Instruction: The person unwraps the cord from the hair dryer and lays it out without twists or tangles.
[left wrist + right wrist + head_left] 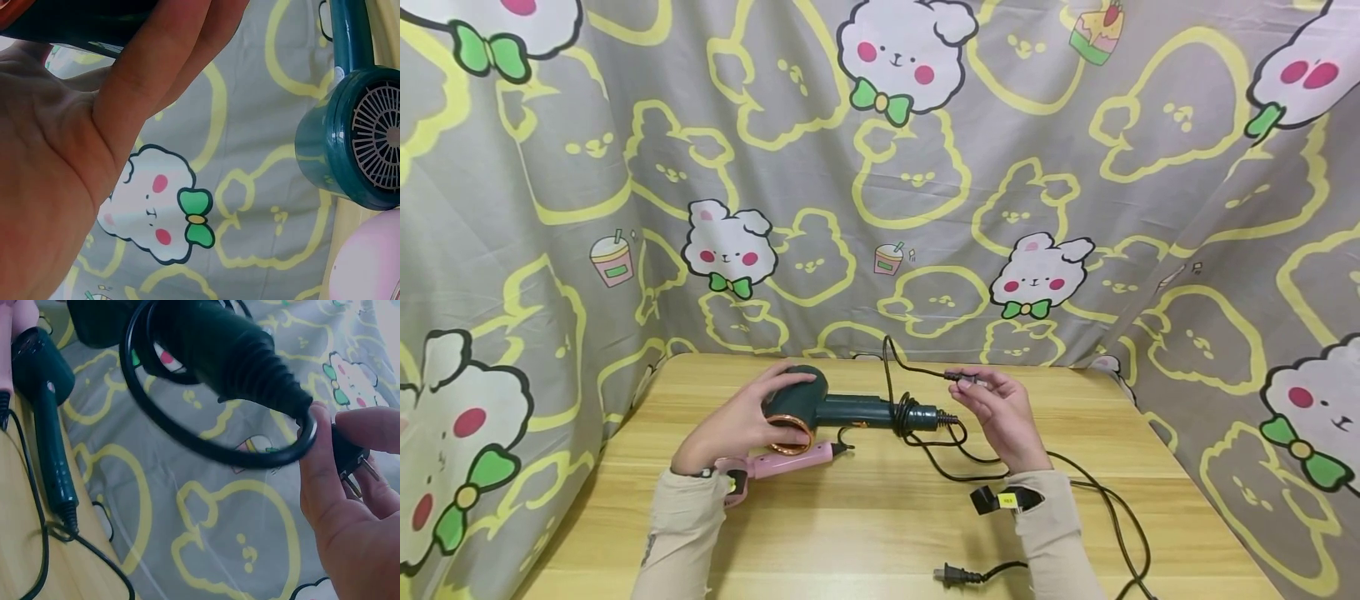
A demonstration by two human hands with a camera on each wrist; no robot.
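Observation:
My left hand (733,423) grips the head of a dark green hair dryer (808,387) with a copper rim, its handle pointing right. The black cord (206,450) is looped round the handle's end. Between thumb and fingers, my right hand (1002,410) pinches the cord's two-pin plug (349,453), prongs showing in the right wrist view. Another green hair dryer (47,425) lies on the table; the left wrist view shows its round grille (381,134). In the head view the held dryer largely hides it. A pink hair dryer (793,461) lies below my left hand.
A second plug (958,574) lies near the table's front, its cord partly under my right forearm. Black cord (1120,517) curves across the right side of the wooden table (850,542). Patterned grey curtain (820,183) surrounds the back and sides.

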